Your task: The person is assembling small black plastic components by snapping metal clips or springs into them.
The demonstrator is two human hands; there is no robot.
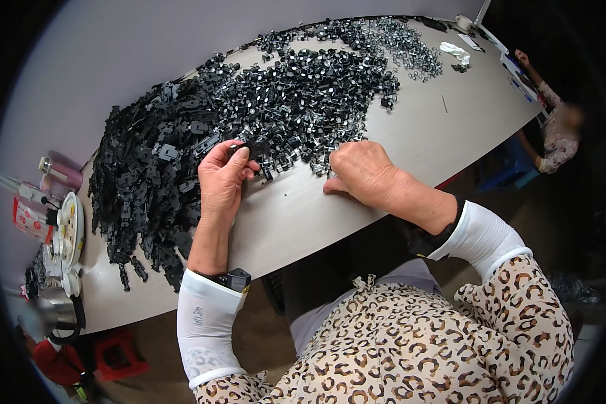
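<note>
Left hand: fingers curled, pinching a small black plastic part between thumb and forefinger, just above the desk.
Right hand: knuckles up, fingers bent down onto the desk at the near edge of the heap; whether anything is under them cannot be told.
Heap of black parts: spread across the far half of the desk, touching both hands' fingertips.
Handling, judged: the part looks light, stiff and small; likely easy to drop, best pinched by its flat sides.
Silver-capped pieces: mingled further back.
Sleeves: white arm covers.
</note>
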